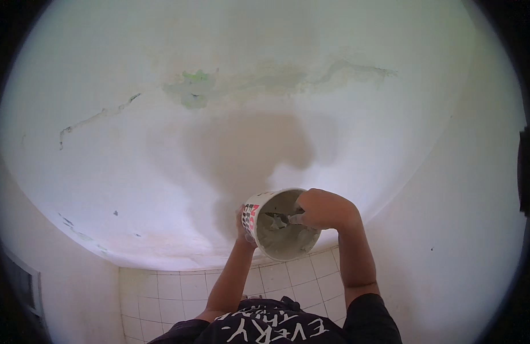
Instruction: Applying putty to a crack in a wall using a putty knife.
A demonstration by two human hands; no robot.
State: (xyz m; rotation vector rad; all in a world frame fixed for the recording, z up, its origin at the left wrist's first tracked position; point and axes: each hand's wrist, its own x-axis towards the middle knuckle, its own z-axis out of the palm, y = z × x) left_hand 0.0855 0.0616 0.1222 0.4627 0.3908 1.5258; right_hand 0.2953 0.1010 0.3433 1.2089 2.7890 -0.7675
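Observation:
A white bucket (264,200) with dark and red print is tilted, its mouth facing me. My left hand (242,228) grips it by its left side, fingers partly hidden behind it. Grey paste (283,245) coats the inside and lies in the bottom. My right hand (325,207) reaches over the rim, closed on the handle of what looks like a putty knife (281,220). Its blade is inside the bucket, smeared with paste, and part of it is hard to make out.
Ahead stands a pale wall (357,149) with a long grey-green patched strip (271,79). A jagged crack (98,116) runs at its left. White floor tiles (164,289) lie below. A framed opening (24,286) is at lower left, a dark object (524,172) at far right.

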